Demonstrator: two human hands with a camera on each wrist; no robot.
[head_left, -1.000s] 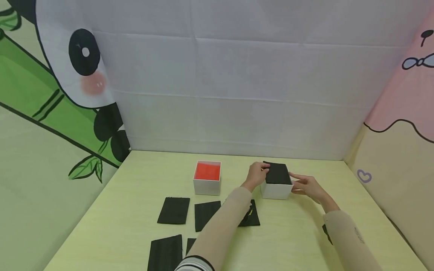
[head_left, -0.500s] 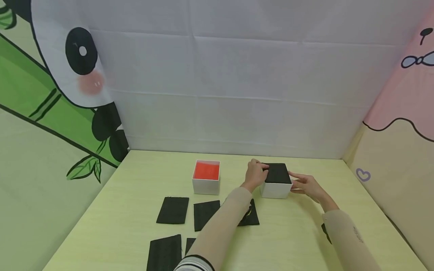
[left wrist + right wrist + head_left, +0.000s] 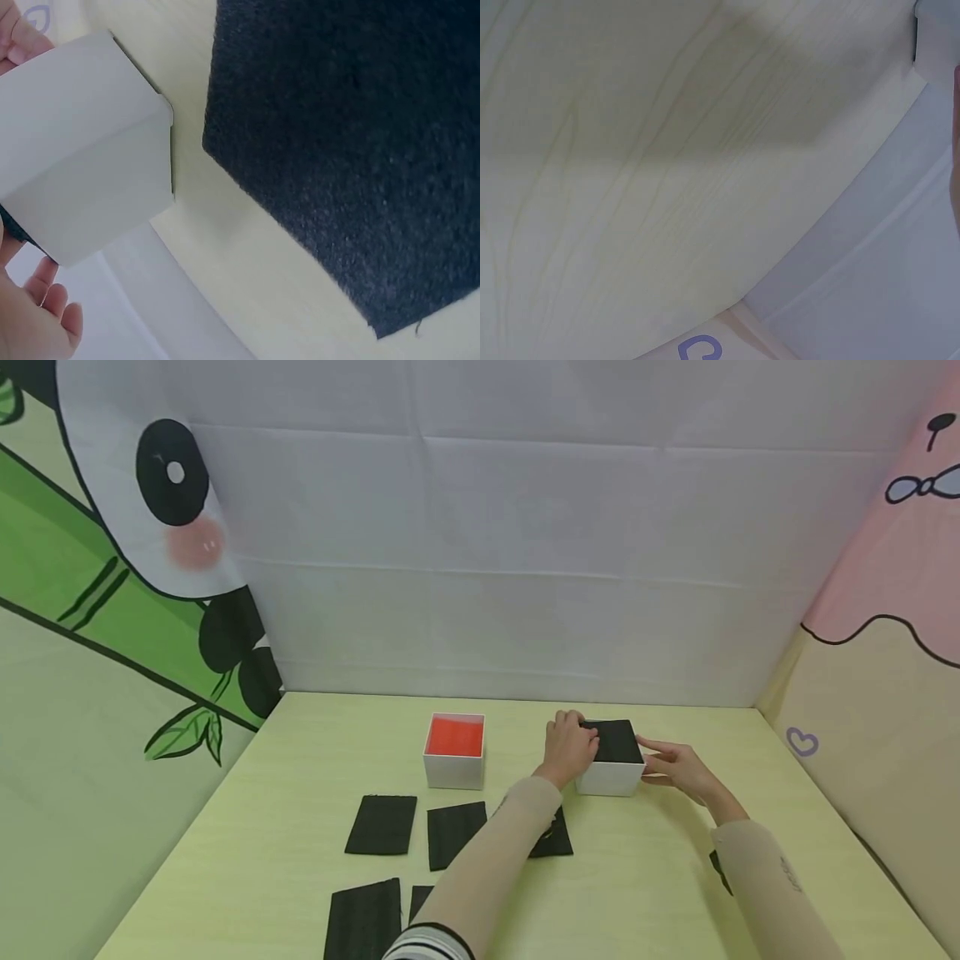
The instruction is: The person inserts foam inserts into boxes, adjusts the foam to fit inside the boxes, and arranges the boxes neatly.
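In the head view, a black felt square [image 3: 617, 742] lies level over the top of a white box [image 3: 610, 780] at the back right of the table. My left hand [image 3: 567, 750] is at the box's left side, pinching the square's edge near the far left corner, its fingers curled. In the left wrist view, that hand [image 3: 30, 315] has the thumb over the black edge and the fingertips outside the box. My right hand [image 3: 682, 771] rests extended fingers against the box's right wall. The right wrist view shows only a sliver of this hand [image 3: 956, 161].
A second white box [image 3: 454, 772] holding a red sheet [image 3: 455, 737] stands to the left. Several black felt pieces [image 3: 381, 825] lie nearer on the pale table [image 3: 630, 893], some partly behind my left sleeve [image 3: 480, 868]. A white cloth wall [image 3: 525, 568] rises behind.
My left hand has shifted slightly over the black square's left edge, and the square's far left corner now lies flatter. The right hand stays at the box's side.
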